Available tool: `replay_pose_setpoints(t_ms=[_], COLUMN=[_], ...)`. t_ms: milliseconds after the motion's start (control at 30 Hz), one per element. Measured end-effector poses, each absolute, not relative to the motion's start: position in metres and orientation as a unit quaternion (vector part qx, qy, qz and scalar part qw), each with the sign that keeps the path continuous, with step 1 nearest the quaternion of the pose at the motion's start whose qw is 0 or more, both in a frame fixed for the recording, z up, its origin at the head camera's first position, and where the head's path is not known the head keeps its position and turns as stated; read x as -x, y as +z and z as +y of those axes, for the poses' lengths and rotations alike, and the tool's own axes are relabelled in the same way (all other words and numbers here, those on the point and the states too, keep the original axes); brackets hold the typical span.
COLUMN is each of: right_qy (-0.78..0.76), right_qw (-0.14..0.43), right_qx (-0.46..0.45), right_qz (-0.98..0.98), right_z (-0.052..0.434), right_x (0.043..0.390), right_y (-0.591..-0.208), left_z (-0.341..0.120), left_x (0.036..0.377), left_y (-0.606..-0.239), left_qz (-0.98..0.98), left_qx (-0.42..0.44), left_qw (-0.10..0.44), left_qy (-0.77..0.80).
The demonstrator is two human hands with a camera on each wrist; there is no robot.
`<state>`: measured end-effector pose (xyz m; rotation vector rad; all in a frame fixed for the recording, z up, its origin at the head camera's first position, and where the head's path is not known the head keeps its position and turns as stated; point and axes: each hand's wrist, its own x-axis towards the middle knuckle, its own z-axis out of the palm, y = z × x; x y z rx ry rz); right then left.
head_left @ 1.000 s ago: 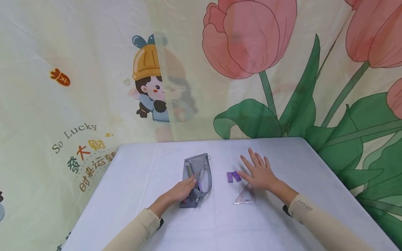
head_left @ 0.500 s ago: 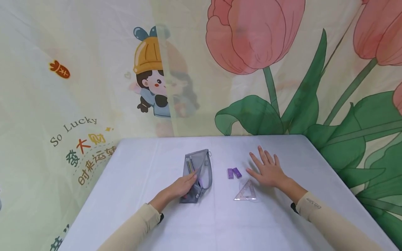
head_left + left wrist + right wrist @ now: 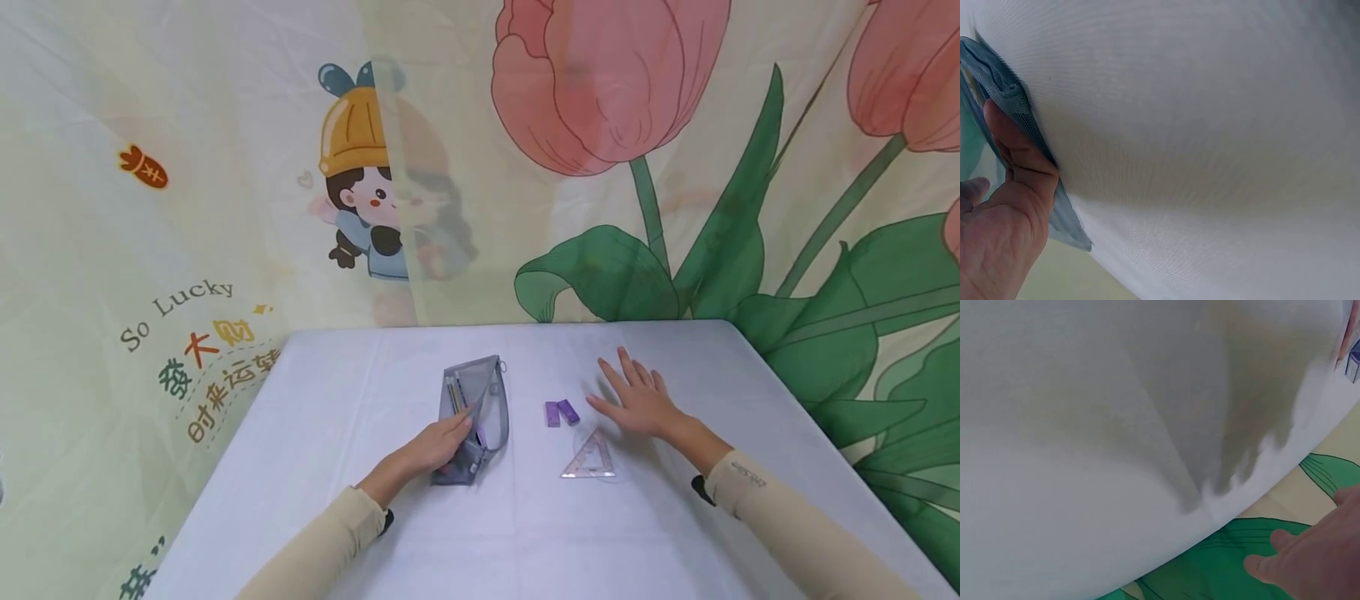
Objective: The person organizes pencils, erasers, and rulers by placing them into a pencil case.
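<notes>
My left hand [image 3: 435,446] grips the lower part of a grey mesh pencil case [image 3: 476,377], thumb on top. The case lies open along its zip on its right side, and several pencils or pens [image 3: 454,395] show inside. In the left wrist view the fingers [image 3: 1022,150] curl under the cloth of the case [image 3: 1010,94]. My right hand [image 3: 641,404] hovers over the table with fingers spread, holding nothing. To its left lie two purple blocks like erasers [image 3: 552,414], side by side. Just below them is a clear triangular set square [image 3: 588,475], overlapping a faint, clear curved piece.
A white cloth covers the table [image 3: 337,400]. Behind it hangs a printed curtain [image 3: 465,167] with tulips and a cartoon figure, close to the far edge. In the right wrist view the right hand's shadow [image 3: 1260,400] falls on the cloth.
My right hand has drawn away to the right from the purple blocks and the set square, uncovering the set square. The left hand keeps its grip on the pencil case. The head view has tilted slightly.
</notes>
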<state>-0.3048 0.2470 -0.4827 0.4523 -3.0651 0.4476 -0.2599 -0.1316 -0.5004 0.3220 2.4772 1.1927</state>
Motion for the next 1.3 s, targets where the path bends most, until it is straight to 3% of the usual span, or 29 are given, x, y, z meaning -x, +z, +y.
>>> replay_pose_setpoints(t_ms=[467, 867, 1300], right_qy=[0.357, 0.365, 0.33], right_qw=[-0.116, -0.138, -0.116], right_qx=[-0.151, -0.141, -0.144], right_qz=[-0.914, -0.91, -0.926], right_z=[0.237, 0.213, 0.204], right_x=[0.319, 0.323, 0.331], right_y=[-0.483, -0.493, -0.503], left_z=[-0.131, -0.13, -0.131], left_x=[0.257, 0.257, 0.259], left_y=[-0.499, -0.499, -0.5], left_qz=[0.877, 0.875, 0.875], left_qx=[-0.106, -0.111, -0.102], left_qw=[0.187, 0.185, 0.186], left_qy=[0.429, 0.434, 0.434])
